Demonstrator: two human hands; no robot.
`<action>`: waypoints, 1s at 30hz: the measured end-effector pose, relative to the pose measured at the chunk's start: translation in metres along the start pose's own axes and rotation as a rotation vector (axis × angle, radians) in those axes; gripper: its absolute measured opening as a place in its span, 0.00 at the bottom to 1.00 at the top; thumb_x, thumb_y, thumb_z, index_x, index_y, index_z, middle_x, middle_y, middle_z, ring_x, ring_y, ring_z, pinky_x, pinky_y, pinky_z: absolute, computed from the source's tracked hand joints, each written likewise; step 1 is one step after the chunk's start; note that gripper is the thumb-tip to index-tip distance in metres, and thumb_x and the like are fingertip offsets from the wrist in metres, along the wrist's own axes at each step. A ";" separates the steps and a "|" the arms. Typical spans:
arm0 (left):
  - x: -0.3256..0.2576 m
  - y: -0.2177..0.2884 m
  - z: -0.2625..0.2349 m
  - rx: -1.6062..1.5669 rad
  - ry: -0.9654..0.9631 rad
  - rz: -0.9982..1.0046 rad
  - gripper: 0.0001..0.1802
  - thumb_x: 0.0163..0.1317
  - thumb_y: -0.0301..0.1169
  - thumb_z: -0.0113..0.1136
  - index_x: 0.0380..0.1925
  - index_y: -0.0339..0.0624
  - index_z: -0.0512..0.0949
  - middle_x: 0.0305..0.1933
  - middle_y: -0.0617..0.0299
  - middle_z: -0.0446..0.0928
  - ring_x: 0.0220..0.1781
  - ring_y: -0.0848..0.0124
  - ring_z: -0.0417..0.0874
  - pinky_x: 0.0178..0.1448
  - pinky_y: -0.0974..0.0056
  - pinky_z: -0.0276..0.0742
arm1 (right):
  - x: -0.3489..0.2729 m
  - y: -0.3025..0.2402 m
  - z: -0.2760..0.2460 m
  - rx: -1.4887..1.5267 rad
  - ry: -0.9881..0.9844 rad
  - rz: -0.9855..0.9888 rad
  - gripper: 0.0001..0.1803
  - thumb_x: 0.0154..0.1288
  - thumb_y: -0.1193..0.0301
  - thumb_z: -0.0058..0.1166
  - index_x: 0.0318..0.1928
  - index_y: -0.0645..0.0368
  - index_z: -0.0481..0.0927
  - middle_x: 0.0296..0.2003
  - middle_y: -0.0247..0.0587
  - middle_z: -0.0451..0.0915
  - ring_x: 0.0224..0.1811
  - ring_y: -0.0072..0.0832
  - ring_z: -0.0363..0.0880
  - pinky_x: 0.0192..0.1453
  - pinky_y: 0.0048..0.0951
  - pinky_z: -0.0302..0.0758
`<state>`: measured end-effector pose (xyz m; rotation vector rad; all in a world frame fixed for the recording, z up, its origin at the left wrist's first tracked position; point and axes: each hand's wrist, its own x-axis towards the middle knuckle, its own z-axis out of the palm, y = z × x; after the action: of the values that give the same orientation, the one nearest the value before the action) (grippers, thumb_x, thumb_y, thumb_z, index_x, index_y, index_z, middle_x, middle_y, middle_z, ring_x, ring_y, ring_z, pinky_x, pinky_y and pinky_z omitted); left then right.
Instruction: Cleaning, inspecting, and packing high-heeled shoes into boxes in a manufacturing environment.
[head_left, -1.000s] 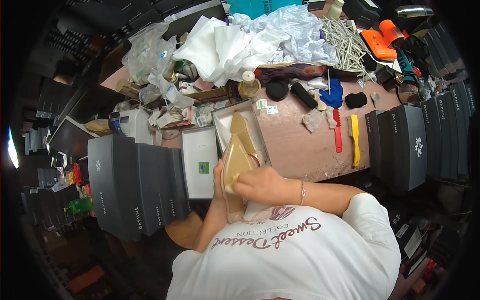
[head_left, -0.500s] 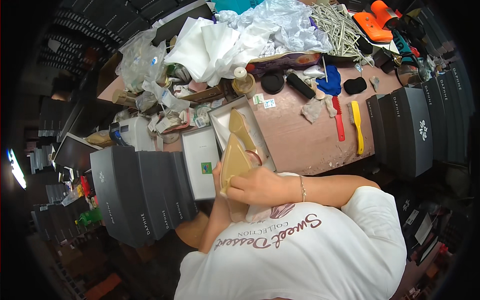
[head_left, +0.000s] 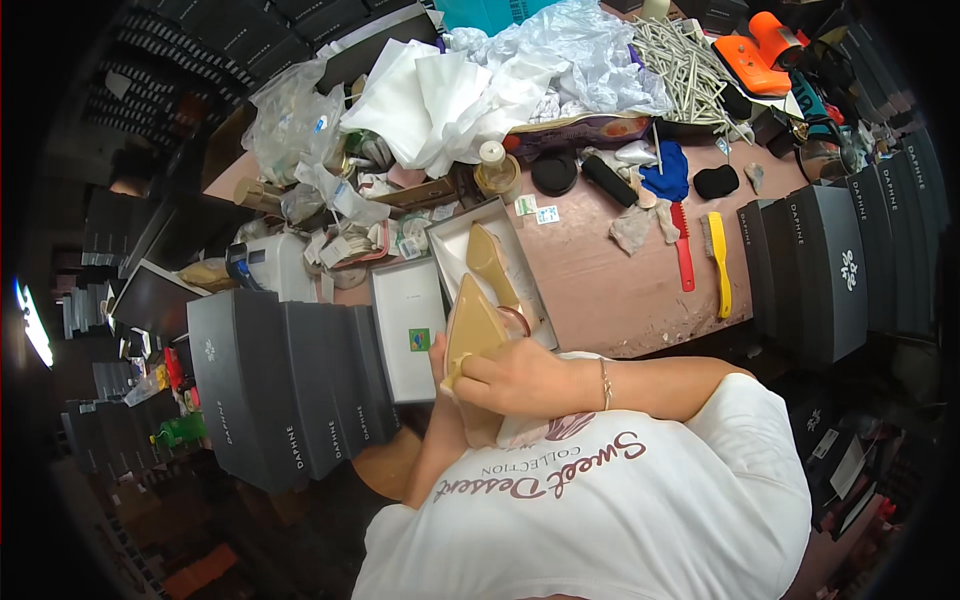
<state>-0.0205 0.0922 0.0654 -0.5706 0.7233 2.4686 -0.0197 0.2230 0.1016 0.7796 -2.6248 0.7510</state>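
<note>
Tan shoe [head_left: 474, 330] sits higher now, I see, its sole turned up. My right hand [head_left: 512, 377] stays clamped on it; the left hand [head_left: 438, 362] is mostly hidden, so I cannot tell its grip.

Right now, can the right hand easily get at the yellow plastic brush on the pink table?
Probably not at once: the right hand grips the tan pointed shoe. The yellow plastic brush lies uncovered, with nothing in between.

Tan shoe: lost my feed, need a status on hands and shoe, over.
Right hand grips the tan shoe at chest. Left hand mostly hidden behind it, grip unclear. Second shoe lies in the open box. Grey boxes crowd the left side.
</note>
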 end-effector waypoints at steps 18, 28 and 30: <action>0.037 0.036 -0.038 -0.038 -0.092 0.034 0.37 0.63 0.60 0.41 0.47 0.32 0.73 0.44 0.49 0.76 0.36 0.58 0.81 0.38 0.58 0.81 | -0.042 0.037 -0.006 0.871 -0.111 0.536 0.08 0.63 0.72 0.56 0.40 0.63 0.78 0.32 0.34 0.72 0.30 0.19 0.69 0.34 0.21 0.67; 0.033 0.018 -0.048 -0.062 -0.128 -0.059 0.37 0.64 0.59 0.39 0.48 0.31 0.72 0.41 0.48 0.76 0.34 0.57 0.80 0.38 0.59 0.81 | -0.029 -0.021 -0.020 0.612 -0.235 -0.254 0.09 0.53 0.75 0.55 0.37 0.59 0.75 0.31 0.38 0.71 0.31 0.34 0.75 0.33 0.32 0.75; 0.035 0.015 -0.057 -0.073 -0.116 -0.055 0.37 0.64 0.59 0.39 0.48 0.32 0.72 0.41 0.47 0.76 0.34 0.57 0.80 0.38 0.60 0.81 | -0.032 -0.019 -0.017 0.582 -0.231 -0.233 0.10 0.52 0.74 0.55 0.37 0.59 0.75 0.31 0.38 0.72 0.31 0.33 0.75 0.33 0.33 0.75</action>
<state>-0.0424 0.0600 0.0086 -0.4631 0.5665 2.4619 0.0198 0.2323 0.1097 1.3695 -2.4484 1.4531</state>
